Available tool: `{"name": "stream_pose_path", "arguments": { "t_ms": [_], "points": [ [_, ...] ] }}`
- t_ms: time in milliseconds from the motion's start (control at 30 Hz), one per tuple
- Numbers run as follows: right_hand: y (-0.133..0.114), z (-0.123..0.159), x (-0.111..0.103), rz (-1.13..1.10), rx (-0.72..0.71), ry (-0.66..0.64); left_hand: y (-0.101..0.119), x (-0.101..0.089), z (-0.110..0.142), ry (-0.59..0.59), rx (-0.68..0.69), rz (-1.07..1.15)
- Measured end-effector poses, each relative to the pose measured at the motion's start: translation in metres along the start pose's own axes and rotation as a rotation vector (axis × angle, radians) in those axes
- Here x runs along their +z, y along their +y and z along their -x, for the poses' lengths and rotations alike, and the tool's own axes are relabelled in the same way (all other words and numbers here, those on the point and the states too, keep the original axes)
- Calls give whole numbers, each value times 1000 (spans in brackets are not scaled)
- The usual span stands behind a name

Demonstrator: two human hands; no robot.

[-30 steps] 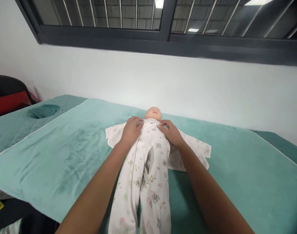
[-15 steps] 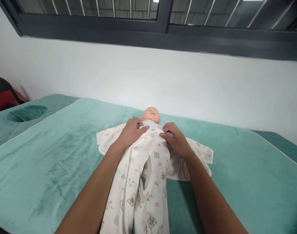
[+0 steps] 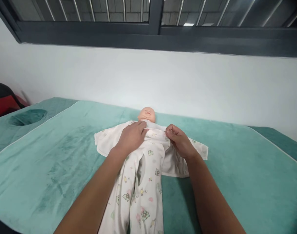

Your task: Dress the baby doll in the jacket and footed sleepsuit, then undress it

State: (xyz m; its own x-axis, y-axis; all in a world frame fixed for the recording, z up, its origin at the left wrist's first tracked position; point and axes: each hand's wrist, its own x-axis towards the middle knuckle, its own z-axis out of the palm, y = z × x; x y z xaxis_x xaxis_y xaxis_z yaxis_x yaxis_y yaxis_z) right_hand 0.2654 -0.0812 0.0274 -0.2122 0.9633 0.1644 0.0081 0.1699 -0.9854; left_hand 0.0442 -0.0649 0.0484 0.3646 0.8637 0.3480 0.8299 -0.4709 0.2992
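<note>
A baby doll (image 3: 147, 113) lies on its back, its bare head toward the wall. White baby trousers (image 3: 150, 182) printed with small bears cover its front, the legs stretching toward me and an open slit at the crotch. Beneath them a white baby shirt (image 3: 106, 139) is spread, sleeves out to both sides. My right hand (image 3: 179, 139) pinches the right end of the trousers' waistband, pulling it out sideways. My left hand (image 3: 132, 136) rests over the waistband's left part, thumb and fingers closed on the cloth; its fingertips are partly hidden.
A teal padded cover (image 3: 65, 156) lies under everything, with a round face hole (image 3: 29, 117) at the far left. Behind stands a white wall (image 3: 148, 78) below a dark window frame (image 3: 90, 35). A red and black object (image 3: 4, 100) sits at the left edge.
My right hand has drawn the waistband outward to the right, and the cloth is now stretched and folded across the chest. My left hand has turned flatter over the cloth. The view shifted slightly.
</note>
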Motion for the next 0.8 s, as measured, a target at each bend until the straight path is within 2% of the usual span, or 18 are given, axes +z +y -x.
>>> {"name": "stream_pose_path", "arguments": {
  "t_ms": [133,200,233,300,467,567,667,800],
  "points": [
    [-2,3,-11,248,168,-284,-3,5,3,23,-60,56],
    [-3,3,-14,338,180,-364,-2,7,4,40,-67,63],
    [-2,3,-14,351,158,-360,-2,7,5,52,-61,52],
    [1,3,-12,316,71,-257,0,6,5,65,-33,9],
    [8,-5,8,105,-139,186,5,6,4,16,5,-81],
    [0,-9,23,155,-200,340,6,10,6,39,15,-109],
    [-15,-11,35,366,-268,363,6,15,9,65,15,-94],
    [-23,-23,48,653,-380,236,3,17,12,78,-32,26]
  ]
}}
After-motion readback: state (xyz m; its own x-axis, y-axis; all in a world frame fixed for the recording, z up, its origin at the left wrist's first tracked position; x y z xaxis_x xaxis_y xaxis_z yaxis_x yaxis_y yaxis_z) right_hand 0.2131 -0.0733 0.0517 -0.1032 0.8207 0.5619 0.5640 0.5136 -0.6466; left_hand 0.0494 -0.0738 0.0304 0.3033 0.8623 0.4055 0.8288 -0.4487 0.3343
